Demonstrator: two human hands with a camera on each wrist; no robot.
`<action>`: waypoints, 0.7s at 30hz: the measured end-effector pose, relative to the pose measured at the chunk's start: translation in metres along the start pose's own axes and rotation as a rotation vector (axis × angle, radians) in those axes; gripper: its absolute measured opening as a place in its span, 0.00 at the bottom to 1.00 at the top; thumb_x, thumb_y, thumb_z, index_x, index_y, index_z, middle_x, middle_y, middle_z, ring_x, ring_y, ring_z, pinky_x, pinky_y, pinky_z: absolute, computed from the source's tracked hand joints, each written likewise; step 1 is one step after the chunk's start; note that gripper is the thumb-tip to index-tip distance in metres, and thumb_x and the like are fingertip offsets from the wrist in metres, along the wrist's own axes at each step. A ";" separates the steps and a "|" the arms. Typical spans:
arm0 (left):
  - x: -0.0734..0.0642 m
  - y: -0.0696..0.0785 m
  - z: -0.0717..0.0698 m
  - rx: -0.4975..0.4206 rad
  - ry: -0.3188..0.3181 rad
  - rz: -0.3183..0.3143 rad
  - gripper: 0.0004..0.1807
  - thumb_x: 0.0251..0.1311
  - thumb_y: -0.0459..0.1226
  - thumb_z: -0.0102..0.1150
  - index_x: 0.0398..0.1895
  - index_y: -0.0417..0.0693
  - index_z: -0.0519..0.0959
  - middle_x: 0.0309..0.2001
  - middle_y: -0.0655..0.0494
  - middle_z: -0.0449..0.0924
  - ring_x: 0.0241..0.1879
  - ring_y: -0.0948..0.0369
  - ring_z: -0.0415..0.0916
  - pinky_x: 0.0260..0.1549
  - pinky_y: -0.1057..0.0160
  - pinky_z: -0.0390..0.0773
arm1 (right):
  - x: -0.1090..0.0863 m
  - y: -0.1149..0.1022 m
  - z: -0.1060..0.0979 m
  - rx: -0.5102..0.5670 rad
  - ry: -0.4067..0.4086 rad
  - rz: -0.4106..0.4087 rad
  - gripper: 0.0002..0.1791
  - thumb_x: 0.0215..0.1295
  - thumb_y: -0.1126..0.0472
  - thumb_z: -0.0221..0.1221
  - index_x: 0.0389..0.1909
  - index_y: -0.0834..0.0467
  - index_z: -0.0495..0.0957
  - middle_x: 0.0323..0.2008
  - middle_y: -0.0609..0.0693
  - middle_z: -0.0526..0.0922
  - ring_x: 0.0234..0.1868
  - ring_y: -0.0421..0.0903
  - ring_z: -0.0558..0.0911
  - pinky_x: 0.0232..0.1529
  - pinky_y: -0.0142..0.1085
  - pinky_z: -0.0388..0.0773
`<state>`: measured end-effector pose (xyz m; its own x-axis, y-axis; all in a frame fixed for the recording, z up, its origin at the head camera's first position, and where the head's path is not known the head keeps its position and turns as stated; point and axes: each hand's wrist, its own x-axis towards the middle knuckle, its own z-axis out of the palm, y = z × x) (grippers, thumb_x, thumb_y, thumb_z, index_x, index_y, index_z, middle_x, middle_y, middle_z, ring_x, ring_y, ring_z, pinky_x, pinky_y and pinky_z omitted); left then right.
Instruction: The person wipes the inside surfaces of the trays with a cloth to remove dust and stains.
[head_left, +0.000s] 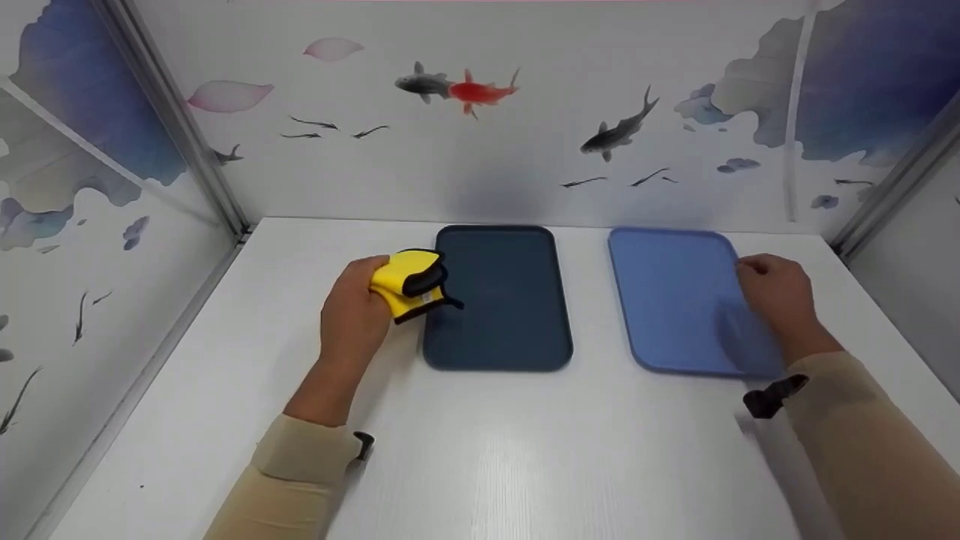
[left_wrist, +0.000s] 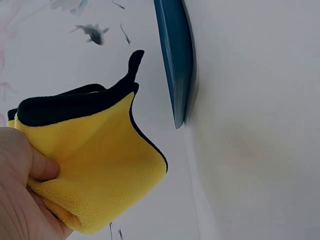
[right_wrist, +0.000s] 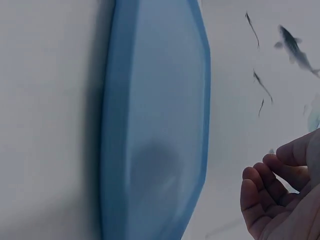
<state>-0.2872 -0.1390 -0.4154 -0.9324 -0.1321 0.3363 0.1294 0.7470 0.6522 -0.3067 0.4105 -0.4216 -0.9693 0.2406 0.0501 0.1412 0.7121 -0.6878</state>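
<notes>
A folded yellow cloth (head_left: 405, 281) with black edging and a small black loop is pinched in my left hand (head_left: 356, 307). In the left wrist view the thumb presses on the face of the yellow cloth (left_wrist: 100, 160) and the other fingers go behind it. The cloth is held up beside the left edge of a dark blue tray (head_left: 499, 300), overlapping that edge in the head view. Over the right edge of a lighter blue tray (head_left: 675, 300) hovers my right hand (head_left: 780, 300), fingers loosely curled and nothing in them. Its shadow falls on that tray.
Both trays lie flat, side by side, on a white table (head_left: 480, 442) near its back edge. A white wall panel (head_left: 525, 172) printed with fish stands behind the table, with more panels at left and right. Dark straps (head_left: 776, 397) show at the sleeve cuffs.
</notes>
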 end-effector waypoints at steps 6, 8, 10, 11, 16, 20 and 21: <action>0.000 0.000 0.000 0.004 0.008 0.007 0.24 0.71 0.27 0.50 0.67 0.49 0.78 0.65 0.52 0.80 0.64 0.53 0.77 0.69 0.51 0.75 | -0.001 -0.036 0.026 0.091 -0.125 -0.048 0.34 0.82 0.44 0.43 0.74 0.65 0.67 0.66 0.68 0.74 0.66 0.63 0.75 0.60 0.51 0.76; -0.001 0.001 0.000 0.011 0.012 0.013 0.24 0.72 0.27 0.51 0.67 0.49 0.78 0.65 0.52 0.80 0.64 0.53 0.77 0.69 0.51 0.75 | -0.002 -0.047 0.035 0.128 -0.155 -0.059 0.34 0.82 0.45 0.44 0.75 0.65 0.66 0.67 0.69 0.73 0.66 0.64 0.75 0.63 0.53 0.76; -0.002 0.001 0.000 0.020 0.014 0.018 0.23 0.72 0.27 0.51 0.67 0.49 0.78 0.65 0.52 0.80 0.64 0.53 0.77 0.69 0.51 0.75 | -0.004 -0.056 0.046 0.168 -0.184 -0.061 0.33 0.82 0.47 0.45 0.76 0.65 0.65 0.68 0.69 0.72 0.67 0.64 0.75 0.65 0.55 0.76; -0.002 0.002 0.000 0.023 0.014 0.020 0.23 0.72 0.27 0.51 0.67 0.49 0.78 0.65 0.52 0.80 0.64 0.53 0.77 0.69 0.51 0.75 | -0.005 -0.061 0.052 0.183 -0.195 -0.061 0.32 0.82 0.48 0.46 0.76 0.65 0.64 0.69 0.68 0.72 0.67 0.64 0.75 0.67 0.55 0.76; -0.003 0.004 -0.001 0.043 0.006 0.011 0.23 0.72 0.27 0.51 0.68 0.48 0.78 0.66 0.51 0.80 0.66 0.52 0.77 0.69 0.51 0.75 | -0.009 -0.079 0.077 0.256 -0.249 -0.075 0.31 0.82 0.53 0.48 0.77 0.66 0.62 0.70 0.69 0.70 0.69 0.64 0.74 0.69 0.57 0.74; -0.003 0.005 -0.003 0.055 0.009 0.004 0.24 0.71 0.27 0.52 0.68 0.48 0.77 0.67 0.51 0.79 0.66 0.51 0.77 0.70 0.50 0.74 | -0.009 -0.090 0.094 0.295 -0.272 -0.063 0.32 0.82 0.53 0.48 0.79 0.65 0.59 0.71 0.67 0.69 0.70 0.63 0.73 0.69 0.56 0.75; -0.003 0.005 -0.004 0.056 0.012 0.008 0.24 0.72 0.27 0.52 0.68 0.47 0.77 0.66 0.51 0.79 0.66 0.51 0.77 0.70 0.50 0.74 | -0.008 -0.092 0.097 0.303 -0.280 -0.049 0.32 0.81 0.53 0.49 0.79 0.64 0.59 0.72 0.67 0.68 0.71 0.63 0.73 0.68 0.55 0.76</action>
<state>-0.2828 -0.1379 -0.4105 -0.9272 -0.1334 0.3501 0.1176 0.7836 0.6100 -0.3314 0.2786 -0.4288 -0.9966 -0.0070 -0.0819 0.0684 0.4817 -0.8736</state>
